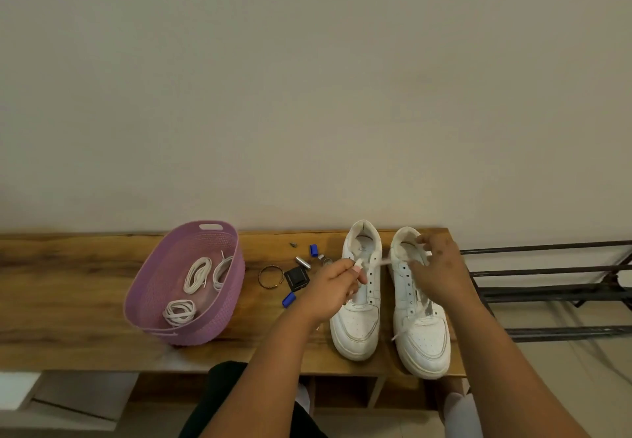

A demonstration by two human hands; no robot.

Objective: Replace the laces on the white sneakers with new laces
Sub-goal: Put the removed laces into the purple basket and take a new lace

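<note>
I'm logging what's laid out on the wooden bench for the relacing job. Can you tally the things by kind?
White leather sneakers: 2
Coiled white lace bundles in the basket: 3
Purple woven plastic basket: 1
Small blue plastic caps: 2
Braided brown ring bracelet: 1
Small black square box: 1
Short silver metal cylinder: 1
Total: 11

Wooden bench [85, 335] carries basket [164, 300], 2 sneakers [359, 321], small oddments [297, 278].

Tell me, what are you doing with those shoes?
A person is lacing two white sneakers on a wooden bench. The left hand pinches a white lace over the left sneaker, stretched toward the right hand, which is over the right sneaker. More coiled laces wait in the purple basket.
</note>
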